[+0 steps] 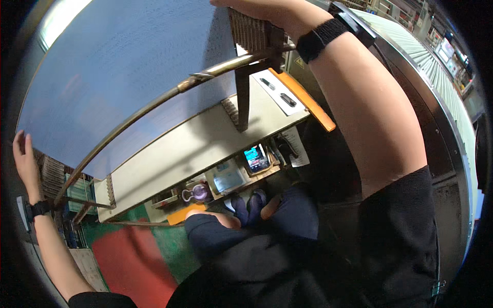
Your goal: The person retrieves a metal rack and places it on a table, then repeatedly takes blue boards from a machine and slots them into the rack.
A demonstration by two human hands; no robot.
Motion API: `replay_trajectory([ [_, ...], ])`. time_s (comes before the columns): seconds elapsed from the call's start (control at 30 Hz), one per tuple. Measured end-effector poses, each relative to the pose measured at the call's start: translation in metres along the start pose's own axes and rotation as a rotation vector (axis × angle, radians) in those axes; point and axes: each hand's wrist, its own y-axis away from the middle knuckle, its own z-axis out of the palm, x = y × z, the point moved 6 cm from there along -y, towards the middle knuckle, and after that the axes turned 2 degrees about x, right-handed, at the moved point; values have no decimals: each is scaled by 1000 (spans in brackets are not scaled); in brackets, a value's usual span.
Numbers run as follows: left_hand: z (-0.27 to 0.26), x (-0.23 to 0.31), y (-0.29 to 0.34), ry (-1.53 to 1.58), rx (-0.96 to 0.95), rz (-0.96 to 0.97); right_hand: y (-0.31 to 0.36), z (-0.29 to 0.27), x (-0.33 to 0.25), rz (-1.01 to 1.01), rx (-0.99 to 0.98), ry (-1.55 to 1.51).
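Note:
A large flat blue panel fills the upper left, standing in a metal rack with a curved-looking front bar. Toothed slotted strips flank it at the top right, with another at the lower left. My left hand is raised beside the panel's left edge, fingers stretched and apart; whether it touches the edge is unclear. Over the upper right slotted strip reaches my right hand, its fingers extended toward the panel and partly cut off by the frame.
Below the panel runs a pale shelf with orange end pieces. White paper bears two dark pen-like items. Underneath are a lit phone, a purple-lidded bottle and a black-handled tool. A ribbed machine cover stands right.

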Motion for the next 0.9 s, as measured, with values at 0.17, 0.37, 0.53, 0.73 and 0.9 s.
replay_trajectory([
  [0.17, 40, 218, 21, 610, -393, -69, 2, -7, 12, -11, -16, -38],
  [0.37, 51, 302, 49, 792, -894, -30, -27, 20, 35, 22, 81, 59],
  [0.53, 65, 277, 54, 806, -878, -94, -6, 0, 24, 84, 106, -44],
  [0.73, 95, 238, 61, 771, -857, -98, 26, -58, 28, -69, 329, -121],
  [0.9, 143, 194, 78, 1023, -794, -29, 88, -238, 70, 18, 583, 366],
])
